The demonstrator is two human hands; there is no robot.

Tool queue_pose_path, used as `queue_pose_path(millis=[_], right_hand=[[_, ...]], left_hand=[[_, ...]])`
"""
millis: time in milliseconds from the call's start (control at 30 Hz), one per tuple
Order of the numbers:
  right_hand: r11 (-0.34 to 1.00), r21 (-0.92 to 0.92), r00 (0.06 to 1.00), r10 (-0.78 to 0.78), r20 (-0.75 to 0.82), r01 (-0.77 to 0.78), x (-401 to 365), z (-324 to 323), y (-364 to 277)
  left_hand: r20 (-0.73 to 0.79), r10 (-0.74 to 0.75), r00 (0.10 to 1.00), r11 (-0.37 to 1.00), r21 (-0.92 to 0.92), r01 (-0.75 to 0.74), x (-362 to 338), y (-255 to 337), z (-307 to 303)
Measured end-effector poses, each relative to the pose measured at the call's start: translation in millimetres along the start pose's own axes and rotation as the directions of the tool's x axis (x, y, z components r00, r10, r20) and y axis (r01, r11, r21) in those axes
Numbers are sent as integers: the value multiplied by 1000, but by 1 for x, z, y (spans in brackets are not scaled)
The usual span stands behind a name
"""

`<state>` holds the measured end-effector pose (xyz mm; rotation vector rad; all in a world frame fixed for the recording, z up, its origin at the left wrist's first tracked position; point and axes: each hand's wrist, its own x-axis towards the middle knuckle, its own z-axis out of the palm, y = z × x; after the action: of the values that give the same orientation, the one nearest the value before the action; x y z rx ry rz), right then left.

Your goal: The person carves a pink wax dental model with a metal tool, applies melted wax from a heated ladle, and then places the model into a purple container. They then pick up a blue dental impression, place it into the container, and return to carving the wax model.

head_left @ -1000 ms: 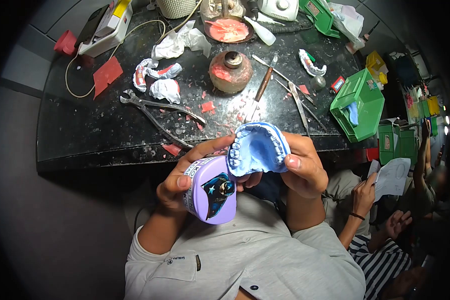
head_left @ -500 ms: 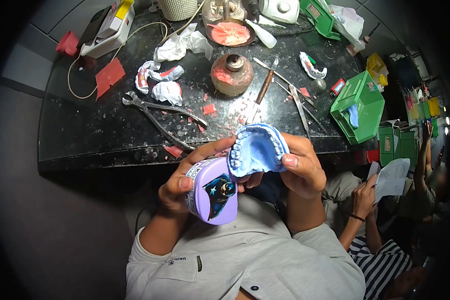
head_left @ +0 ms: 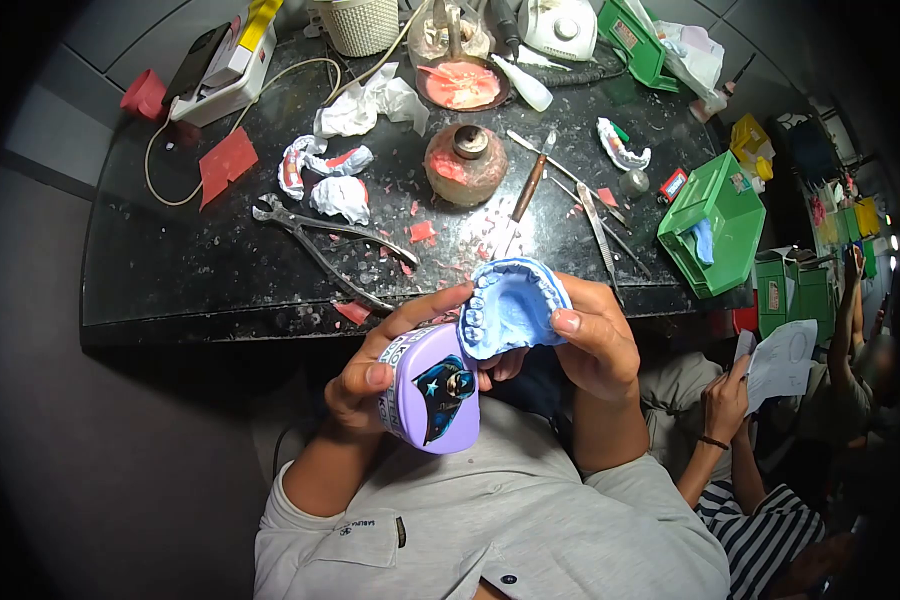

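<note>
The blue dental model (head_left: 515, 300) has a curved row of teeth around a hollow, smooth palate, with a paler line along its outer rim. It is above the person's lap, just in front of the bench edge, with its tooth side turned up to the camera. Beside it, and partly behind it, is the purple case (head_left: 444, 400), which has rounded corners, a dark caped figure with a star on its face, and lettering along its side.

The right hand (head_left: 600, 345) is closed on the model, the thumb pressed on its outer edge and the other fingers mostly hidden below. The left hand (head_left: 368, 375) is curled around the case, with the thumb on the lettered side; its index finger is stretched out to the model's edge and seems to touch it.

The black bench (head_left: 160, 295) is scattered with pink scraps and pale crumbs. On it lie the pliers (head_left: 295, 225), a round glass burner (head_left: 466, 180), a knife with wooden handle (head_left: 532, 190) and the tweezers (head_left: 598, 230). Behind the burner is a pan (head_left: 500, 98) with pink material. A green bin (head_left: 740, 240) is at the right edge. Farther right, a co-worker's hand (head_left: 726, 400) holds a paper sheet (head_left: 780, 368).
</note>
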<state>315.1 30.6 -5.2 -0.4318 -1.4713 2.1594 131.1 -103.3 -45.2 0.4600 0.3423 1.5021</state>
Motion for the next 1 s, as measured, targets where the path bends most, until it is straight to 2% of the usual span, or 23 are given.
queue_pose_path(millis=[467,1000], right_hand=[[1000,10,1000,9,-9,-9,1,1,2],[1000,-3,1000,-12,-10,12,0,2,3]], left_hand=[[-60,-24,998,999,31,26,0,3,5],[-52,-6,999,999,34,8,1,0,2]])
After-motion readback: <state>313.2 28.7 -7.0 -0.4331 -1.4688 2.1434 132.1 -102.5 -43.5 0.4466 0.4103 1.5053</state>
